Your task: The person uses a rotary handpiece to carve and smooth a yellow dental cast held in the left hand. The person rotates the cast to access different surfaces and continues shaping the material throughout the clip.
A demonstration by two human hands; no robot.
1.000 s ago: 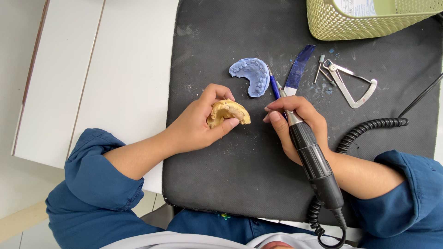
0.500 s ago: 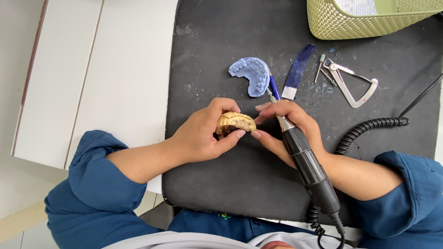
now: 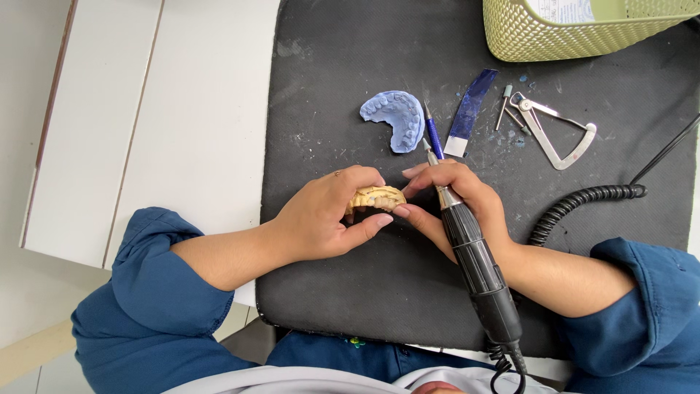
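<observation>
head view, looking down at a black mat [image 3: 350, 95] laid on a white table [image 3: 168, 109]. the left hand [image 3: 328, 215] is closed around a yellowish dental cast [image 3: 375, 197], thumb below and fingers above, holding it just over the mat near its middle. the right hand [image 3: 456, 197] is wrapped around a black rotary handpiece [image 3: 474, 270], held pen-fashion; its fingertips touch the cast's right end, while the metal tip [image 3: 429, 149] points up and away from the cast, not in contact with it. a coiled black cable [image 3: 583, 201] lies on the mat to the right.

beyond the hands lie a blue dental impression [image 3: 395, 117], a blue-handled instrument [image 3: 433, 135] just beside it, a dark blue strip [image 3: 470, 109], a metal caliper [image 3: 558, 135] and, at the far edge, a pale green basket [image 3: 576, 33].

judged step: the cast is being steadied and positioned by both hands, the bur not yet applied. any trimming would call for the tip to be swung round to the surface, with the left hand's hold kept firm.
</observation>
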